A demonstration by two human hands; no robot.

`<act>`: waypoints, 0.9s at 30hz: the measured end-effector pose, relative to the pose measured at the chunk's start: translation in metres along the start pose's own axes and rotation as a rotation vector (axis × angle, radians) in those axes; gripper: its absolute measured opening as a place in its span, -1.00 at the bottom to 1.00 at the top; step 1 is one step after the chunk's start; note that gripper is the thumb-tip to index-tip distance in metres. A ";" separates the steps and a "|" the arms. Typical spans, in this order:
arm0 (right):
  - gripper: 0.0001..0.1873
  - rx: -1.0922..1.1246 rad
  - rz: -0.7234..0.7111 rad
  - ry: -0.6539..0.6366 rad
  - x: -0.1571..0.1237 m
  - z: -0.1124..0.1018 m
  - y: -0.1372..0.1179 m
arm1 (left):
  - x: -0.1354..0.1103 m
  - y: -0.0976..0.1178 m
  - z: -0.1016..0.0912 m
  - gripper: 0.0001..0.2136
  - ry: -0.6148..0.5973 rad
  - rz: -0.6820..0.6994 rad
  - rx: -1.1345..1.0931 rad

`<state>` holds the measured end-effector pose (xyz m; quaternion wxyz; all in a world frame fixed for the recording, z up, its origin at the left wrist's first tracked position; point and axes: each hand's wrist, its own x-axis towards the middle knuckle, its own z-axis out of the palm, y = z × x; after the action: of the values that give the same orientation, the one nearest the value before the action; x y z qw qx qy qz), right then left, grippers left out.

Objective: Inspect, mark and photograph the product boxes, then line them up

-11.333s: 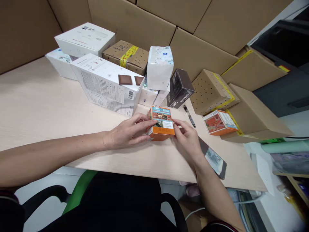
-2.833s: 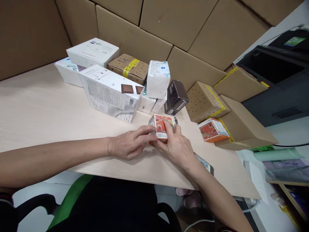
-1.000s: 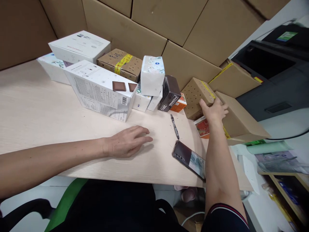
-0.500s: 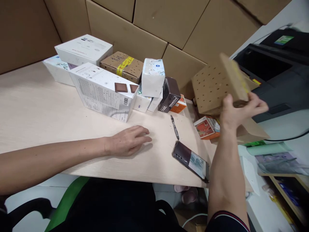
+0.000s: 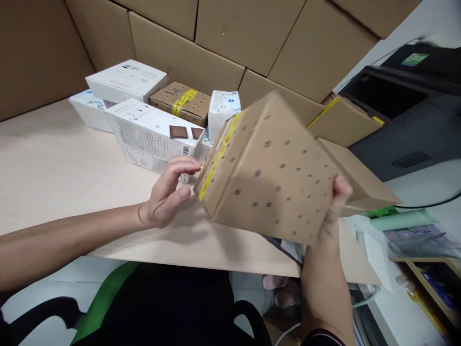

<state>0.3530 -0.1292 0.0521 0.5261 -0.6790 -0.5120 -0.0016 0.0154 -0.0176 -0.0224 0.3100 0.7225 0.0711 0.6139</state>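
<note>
A brown cardboard box with dark printed marks and yellow tape is tilted in the air over the table. My right hand grips its right edge, the thumb on the near face and the fingers hidden behind. At the box's left corner is my left hand, fingers apart and curved, close to the taped side; whether it touches cannot be made out. Just behind that hand stands a white box printed with chocolate-brown squares. The phone shows only partly beneath the raised box.
At the back of the table are another white box, a smaller taped cardboard box and a tissue pack. Large cartons form a wall behind. A black printer stands at the right beside an open carton.
My right hand has brought the cardboard box left and nearer, over the pen and phone. My left hand has risen from the tabletop to the box's left corner, fingers opening.
</note>
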 end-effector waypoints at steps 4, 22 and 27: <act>-0.32 0.300 0.253 -0.129 -0.019 0.022 0.006 | 0.007 0.001 -0.004 -0.66 0.101 -0.052 -0.029; 0.05 0.363 0.170 -0.424 -0.024 0.022 -0.001 | 0.005 -0.009 -0.002 -0.61 0.142 -0.107 -0.056; -0.01 0.352 0.200 -0.371 -0.030 0.023 0.005 | 0.007 -0.011 -0.012 -0.53 0.024 -0.026 0.029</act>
<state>0.3301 -0.1336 0.0222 0.5310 -0.6128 -0.5225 0.2635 0.0091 -0.0013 -0.0213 0.3067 0.7186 0.0930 0.6172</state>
